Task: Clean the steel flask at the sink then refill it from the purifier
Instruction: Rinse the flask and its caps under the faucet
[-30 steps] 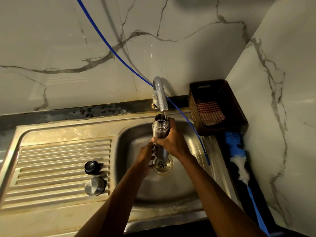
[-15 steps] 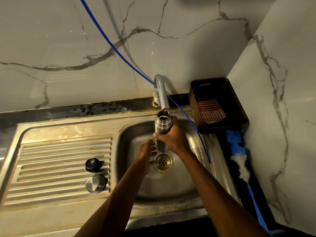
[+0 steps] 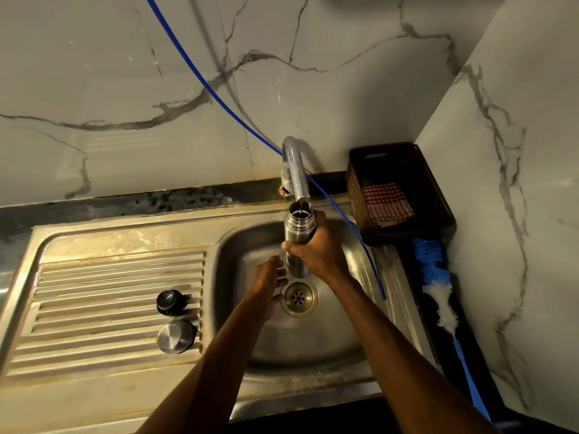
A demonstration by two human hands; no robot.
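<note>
Right now the right hand [image 3: 316, 252] is holding the steel flask [image 3: 297, 233] upright over the sink [image 3: 238, 245], fingers clamped around its body, its open mouth directly beneath the tap [image 3: 296, 170] spout. At the flask's seven o'clock the left hand [image 3: 266, 289] is hovering just beside its base with fingers spread apart, gripping nothing. Over at nine o'clock, on the ribbed drainboard [image 3: 103, 286], a black stopper [image 3: 169, 302] and a steel cap [image 3: 176, 336] are lying side by side.
</note>
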